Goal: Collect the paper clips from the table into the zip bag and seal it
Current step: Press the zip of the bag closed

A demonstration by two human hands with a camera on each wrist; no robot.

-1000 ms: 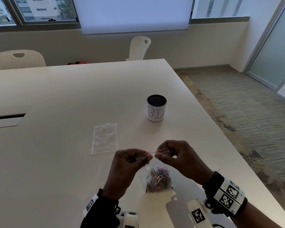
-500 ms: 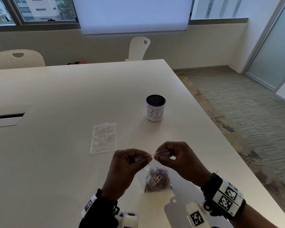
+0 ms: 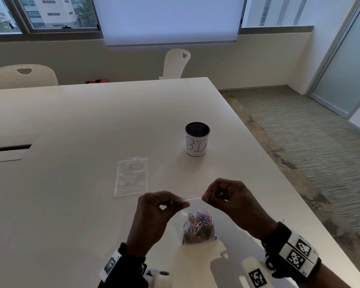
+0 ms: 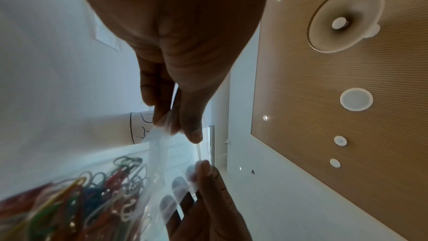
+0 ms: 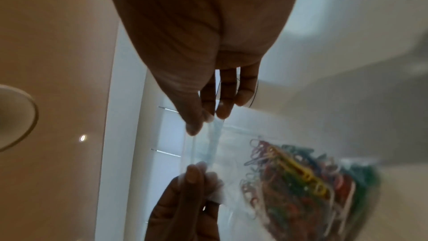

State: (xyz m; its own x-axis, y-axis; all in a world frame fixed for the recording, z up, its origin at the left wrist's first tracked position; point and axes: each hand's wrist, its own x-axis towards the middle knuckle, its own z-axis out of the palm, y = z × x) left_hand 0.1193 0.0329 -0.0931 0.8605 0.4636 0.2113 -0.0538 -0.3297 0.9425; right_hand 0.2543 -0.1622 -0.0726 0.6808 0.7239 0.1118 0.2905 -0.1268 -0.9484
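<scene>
- Holding both hands up close together in front of the body, above the table edge, wrists apart and knuckles turned inward.
- Pinching the top strip of the zip bag (image 3: pixel 195 217) with the left hand (image 3: pixel 154 213), thumb pressing against curled fingers (image 4: pixel 159 94).
- Pinching the same strip at its other end with the right hand (image 3: pixel 233 202), thumb tip meeting the first fingers (image 5: pixel 208 98), the rest curling loosely behind.
- Wearing dark cuffs with black-and-white markers on both wrists.
</scene>
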